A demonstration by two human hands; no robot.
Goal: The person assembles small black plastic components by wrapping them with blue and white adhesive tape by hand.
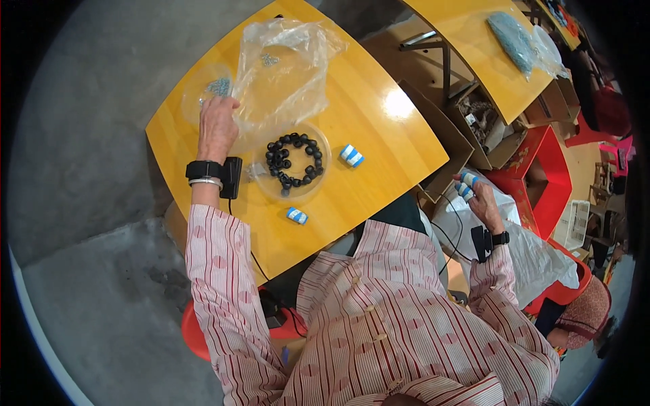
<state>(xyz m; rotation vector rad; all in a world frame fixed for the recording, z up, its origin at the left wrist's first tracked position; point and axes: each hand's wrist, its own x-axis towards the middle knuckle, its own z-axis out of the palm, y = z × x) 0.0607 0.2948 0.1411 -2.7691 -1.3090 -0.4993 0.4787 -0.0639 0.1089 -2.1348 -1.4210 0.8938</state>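
Note:
At the far left of the yellow table, my left hand (218, 125) bends its fingers down at the edge of a clear round dish (189, 101) with small silvery screws (219, 86). Its fingertips are mostly hidden; the fingers look drawn together. Off the table's right side, my right hand (485, 204) is closed around small blue-and-white blocks (466, 185). Between the hands, a round clear tub (326, 157) holds several black knob-like pieces (313, 150). One blue-and-white block (352, 155) lies right of the tub, and another block (296, 216) lies near the front edge.
A crumpled clear plastic bag (284, 81) covers the table's far part, with a few screws in it. A black box with a cable (231, 177) is by my left wrist. Cardboard boxes (440, 135), a red box (545, 183) and white plastic sheeting (521, 254) crowd the right.

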